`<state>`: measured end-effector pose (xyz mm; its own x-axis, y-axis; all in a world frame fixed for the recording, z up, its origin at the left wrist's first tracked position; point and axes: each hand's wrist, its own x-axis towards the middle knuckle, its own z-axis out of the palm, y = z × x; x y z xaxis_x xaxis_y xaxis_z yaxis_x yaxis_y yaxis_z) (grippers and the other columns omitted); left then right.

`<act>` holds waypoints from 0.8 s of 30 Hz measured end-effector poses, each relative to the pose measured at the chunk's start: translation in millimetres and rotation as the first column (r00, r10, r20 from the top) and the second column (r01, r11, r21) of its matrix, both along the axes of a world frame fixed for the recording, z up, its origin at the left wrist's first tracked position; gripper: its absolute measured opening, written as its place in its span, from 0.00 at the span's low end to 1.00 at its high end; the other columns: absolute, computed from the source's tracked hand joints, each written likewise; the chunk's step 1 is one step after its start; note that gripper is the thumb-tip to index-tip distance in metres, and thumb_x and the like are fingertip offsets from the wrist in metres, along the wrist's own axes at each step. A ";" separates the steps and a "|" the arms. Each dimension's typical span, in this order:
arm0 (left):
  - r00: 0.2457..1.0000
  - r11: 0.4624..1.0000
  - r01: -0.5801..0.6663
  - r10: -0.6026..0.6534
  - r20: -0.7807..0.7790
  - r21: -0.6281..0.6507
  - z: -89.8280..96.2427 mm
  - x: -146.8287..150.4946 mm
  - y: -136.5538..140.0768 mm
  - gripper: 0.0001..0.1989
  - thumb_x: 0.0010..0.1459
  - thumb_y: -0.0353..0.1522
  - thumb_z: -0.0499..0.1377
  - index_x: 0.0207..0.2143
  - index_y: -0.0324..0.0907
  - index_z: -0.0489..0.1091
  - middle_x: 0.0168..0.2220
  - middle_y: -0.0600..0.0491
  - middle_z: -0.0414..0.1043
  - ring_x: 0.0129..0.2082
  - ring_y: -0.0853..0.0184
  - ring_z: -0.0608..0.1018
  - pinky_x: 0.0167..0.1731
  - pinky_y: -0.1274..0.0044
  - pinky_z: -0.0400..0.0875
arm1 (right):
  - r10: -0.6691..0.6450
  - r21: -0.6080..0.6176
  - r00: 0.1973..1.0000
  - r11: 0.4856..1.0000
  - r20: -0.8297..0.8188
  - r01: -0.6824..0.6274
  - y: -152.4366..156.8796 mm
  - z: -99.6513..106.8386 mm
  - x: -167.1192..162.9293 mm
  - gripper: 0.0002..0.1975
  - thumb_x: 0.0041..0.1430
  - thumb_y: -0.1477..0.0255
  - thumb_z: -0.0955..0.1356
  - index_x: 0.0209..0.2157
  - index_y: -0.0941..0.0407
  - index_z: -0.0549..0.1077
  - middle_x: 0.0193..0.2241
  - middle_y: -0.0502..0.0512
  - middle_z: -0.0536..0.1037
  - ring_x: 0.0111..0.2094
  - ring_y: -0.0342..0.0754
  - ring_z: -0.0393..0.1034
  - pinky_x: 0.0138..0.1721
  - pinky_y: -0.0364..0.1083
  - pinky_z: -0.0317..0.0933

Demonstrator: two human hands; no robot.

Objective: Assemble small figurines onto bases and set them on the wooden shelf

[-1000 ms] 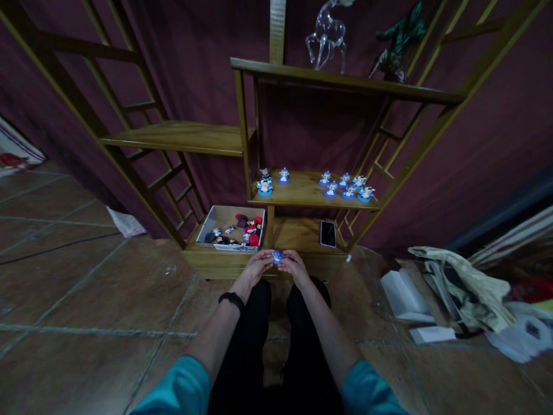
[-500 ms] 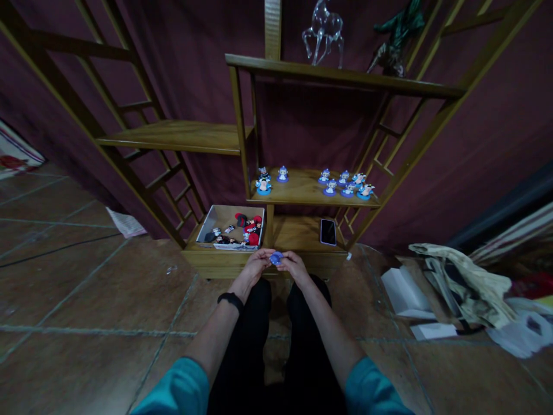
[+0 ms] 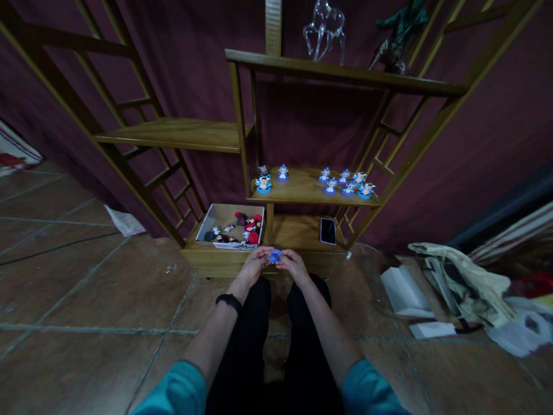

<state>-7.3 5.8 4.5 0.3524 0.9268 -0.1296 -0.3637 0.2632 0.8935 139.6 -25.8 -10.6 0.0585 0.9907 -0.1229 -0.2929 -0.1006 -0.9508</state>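
Observation:
A small purple figurine (image 3: 275, 257) is pinched between my two hands, in front of the low shelf and above my knees. My left hand (image 3: 256, 263) closes on its left side, and my right hand (image 3: 294, 264) grips it from the right. Just beyond my left hand sits an open cardboard box (image 3: 202, 230) holding several small red, black and white figurines (image 3: 250, 227). On the shelf above (image 3: 298, 187), several purple and blue figurines (image 3: 330, 185) stand upright at the right. A few more stand at the left, among them a purple one (image 3: 283, 173).
A phone (image 3: 328, 231) lies on the lower shelf at the right. A clear glass horse (image 3: 326, 29) and a dark green statue (image 3: 400, 37) stand on the top shelf. A white box (image 3: 406, 292), crumpled cloth (image 3: 469, 282) and a plastic bag (image 3: 521, 328) lie on the floor.
The purple figurine has turned slightly in my fingers and shifted a little up and left. Both hands keep hold of it. The figurines on the shelf and in the box stay put.

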 end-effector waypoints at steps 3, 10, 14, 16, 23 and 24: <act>1.000 1.000 -0.012 0.011 -0.006 -0.021 3.0 -0.4 -1.2 0.13 0.42 0.29 0.64 0.34 0.37 0.72 0.29 0.51 0.74 0.26 0.73 0.73 0.31 0.80 0.66 | 0.005 0.026 1.000 1.000 0.002 -0.005 0.1 -0.3 0.6 0.16 0.42 0.60 0.70 0.31 0.56 0.74 0.27 0.50 0.75 0.27 0.42 0.71 0.31 0.43 0.67; 0.996 0.992 0.038 -0.048 -0.077 -0.119 9.8 -1.0 -1.4 0.13 0.43 0.31 0.64 0.34 0.36 0.73 0.30 0.50 0.74 0.27 0.72 0.74 0.30 0.80 0.67 | -0.003 0.051 1.000 0.999 0.019 0.002 -2.5 1.7 3.7 0.16 0.44 0.61 0.69 0.34 0.55 0.75 0.27 0.50 0.76 0.25 0.41 0.68 0.30 0.42 0.65; 0.989 0.985 0.097 -0.112 -0.096 -0.141 9.7 -2.3 0.0 0.11 0.45 0.33 0.64 0.32 0.35 0.73 0.28 0.49 0.74 0.26 0.71 0.74 0.31 0.79 0.69 | 0.003 0.079 0.999 0.997 0.039 -0.006 -3.6 2.0 7.1 0.16 0.45 0.61 0.69 0.36 0.55 0.75 0.30 0.50 0.77 0.27 0.41 0.69 0.31 0.42 0.64; 0.987 0.983 0.126 -0.138 -0.081 -0.131 10.1 -3.3 0.2 0.11 0.46 0.33 0.63 0.32 0.36 0.73 0.29 0.49 0.74 0.27 0.71 0.75 0.32 0.78 0.70 | 0.001 0.097 0.998 0.995 0.055 -0.006 -3.3 0.7 8.6 0.15 0.45 0.61 0.69 0.35 0.54 0.75 0.31 0.49 0.77 0.29 0.42 0.69 0.33 0.43 0.64; 0.987 0.983 0.136 -0.145 -0.066 -0.120 12.8 -4.4 -1.4 0.11 0.44 0.32 0.65 0.32 0.36 0.72 0.30 0.50 0.74 0.28 0.69 0.76 0.32 0.77 0.71 | 0.032 0.128 0.990 0.990 0.138 -0.050 2.1 -5.9 12.8 0.15 0.46 0.62 0.68 0.37 0.52 0.75 0.33 0.50 0.77 0.34 0.46 0.70 0.36 0.45 0.65; 0.988 0.984 0.127 -0.137 -0.073 -0.123 12.6 -4.4 -1.5 0.11 0.43 0.32 0.65 0.31 0.36 0.72 0.29 0.50 0.74 0.29 0.69 0.76 0.33 0.76 0.71 | 0.038 0.138 0.987 0.989 0.159 -0.060 2.3 -6.0 13.3 0.15 0.46 0.63 0.68 0.37 0.52 0.75 0.34 0.50 0.77 0.34 0.46 0.70 0.37 0.45 0.65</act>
